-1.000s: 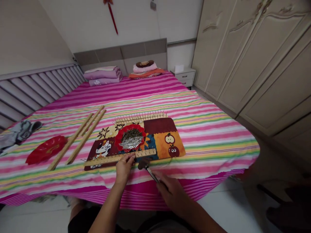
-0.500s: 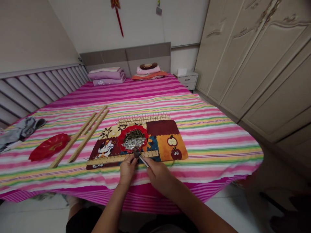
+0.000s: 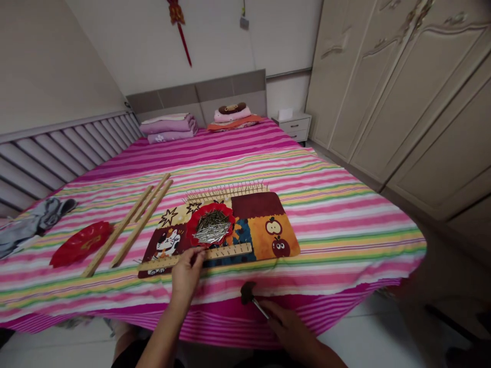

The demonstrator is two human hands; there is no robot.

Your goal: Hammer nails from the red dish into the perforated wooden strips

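My right hand point(image 3: 293, 329) is wrapped round the metal handle of a hammer point(image 3: 248, 292), whose dark head hangs over the near edge of the bed. My left hand point(image 3: 187, 276) is at the near wooden strip point(image 3: 230, 250), its thumb and fingertips pinched together just above the wood; what is between them is too small to make out. Small nails stand in a row along the strip's right part. Just behind it, a red scalloped dish point(image 3: 190, 225) holds a heap of nails point(image 3: 213, 227), some silver and some brassy. Under both lies a patterned mat point(image 3: 276, 225).
Behind the mat lies another wooden strip point(image 3: 230, 192) bristling with upright nails. Several bare wooden strips point(image 3: 141, 225) and a red plate point(image 3: 80, 245) are on the left of the striped bed point(image 3: 337, 225). Grey clothing point(image 3: 38, 220) lies at far left.
My right hand has pulled the hammer away from the strip, toward me and to the right. My left hand has shifted slightly left and stays at the strip.
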